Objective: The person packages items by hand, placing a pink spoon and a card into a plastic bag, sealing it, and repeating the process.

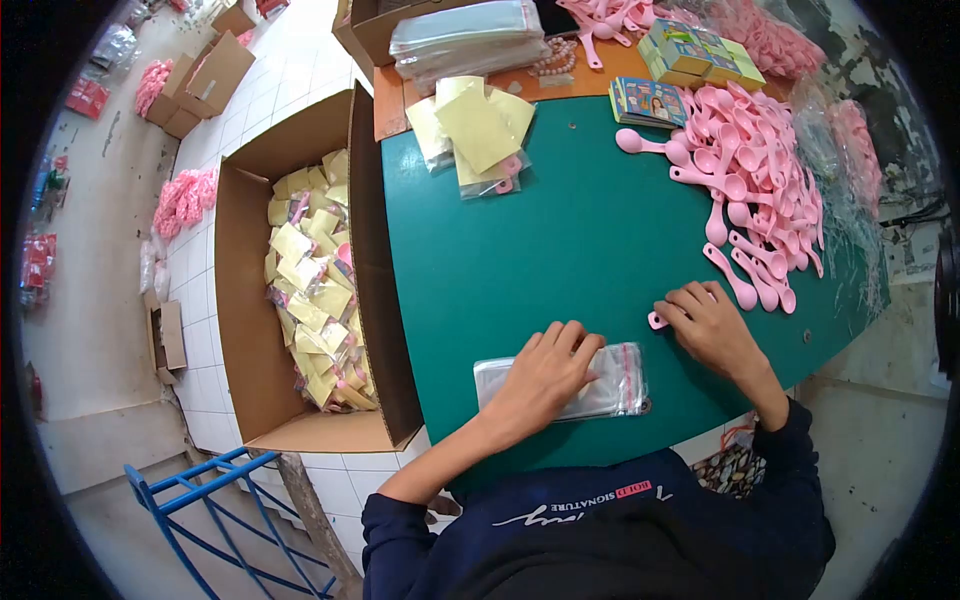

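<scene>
On the green table top, my left hand rests with bent fingers on a stack of clear plastic bags; its fingertips are partly hidden, and whether they pinch a bag cannot be made out. To the right, my right hand has its fingers closed round a pink spoon, whose holed handle end sticks out on the left. Above that hand lies a large heap of pink spoons. Several filled packets with pale yellow cards lie at the table's upper left.
Left of the table stands a cardboard box holding many filled packets. Small printed booklets and a pile of plastic sleeves lie at the far edge. A blue metal frame stands at the lower left.
</scene>
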`<act>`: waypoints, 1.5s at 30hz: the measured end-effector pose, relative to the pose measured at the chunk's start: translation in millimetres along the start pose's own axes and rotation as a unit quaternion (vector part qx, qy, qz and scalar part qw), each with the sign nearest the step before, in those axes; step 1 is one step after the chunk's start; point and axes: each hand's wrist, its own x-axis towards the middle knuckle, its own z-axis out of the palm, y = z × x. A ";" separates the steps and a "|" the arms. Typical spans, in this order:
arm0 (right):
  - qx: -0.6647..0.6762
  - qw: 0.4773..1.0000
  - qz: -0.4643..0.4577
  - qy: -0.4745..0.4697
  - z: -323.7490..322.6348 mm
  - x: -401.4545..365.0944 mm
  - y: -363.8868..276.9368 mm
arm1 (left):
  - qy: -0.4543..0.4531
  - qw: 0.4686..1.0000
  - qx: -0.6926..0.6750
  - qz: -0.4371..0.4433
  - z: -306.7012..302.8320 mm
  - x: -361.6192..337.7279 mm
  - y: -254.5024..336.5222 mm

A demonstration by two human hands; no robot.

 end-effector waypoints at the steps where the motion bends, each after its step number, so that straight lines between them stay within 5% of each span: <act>1: 0.051 0.998 0.021 0.037 -4.7 3.5 -3.0 | 0.004 1.000 -0.010 0.004 0.9 2.0 -1.9; 4: 0.244 0.955 0.094 0.139 -23.1 11.5 -18.0 | 0.016 0.999 -0.044 -0.003 -0.6 1.1 -8.0; 9: 0.553 0.770 0.206 0.241 -26.8 11.5 -48.4 | 0.019 0.995 -0.077 -0.058 -8.8 -0.5 -7.0; 14: 0.333 0.894 0.231 0.190 -9.0 13.4 -50.7 | 0.042 0.990 -0.123 -0.056 -15.6 -3.4 -10.8; 17: 0.342 0.885 0.257 0.184 -8.7 8.6 -46.1 | 0.068 0.959 -0.259 -0.093 -30.4 -7.7 -9.5; 21: 0.354 0.881 0.260 0.175 -17.8 13.5 -41.7 | 0.041 0.846 -0.499 -0.181 -37.8 -13.3 -22.3; 23: 0.412 0.849 0.280 0.178 -22.5 17.8 -37.9 | 0.048 0.828 -0.519 -0.207 -42.5 -11.0 -19.1; 26: 0.500 0.763 0.272 0.306 -24.6 31.6 -41.7 | 0.056 0.818 -0.526 -0.226 -42.7 -11.6 -19.2; 33: 0.560 0.716 0.211 0.359 -20.4 51.1 -58.5 | 0.050 0.811 -0.532 -0.238 -41.8 -11.2 -20.4; 45: 0.443 0.848 0.052 0.286 -55.4 115.4 -37.1 | 0.090 0.831 -0.528 -0.150 -86.3 29.2 -17.3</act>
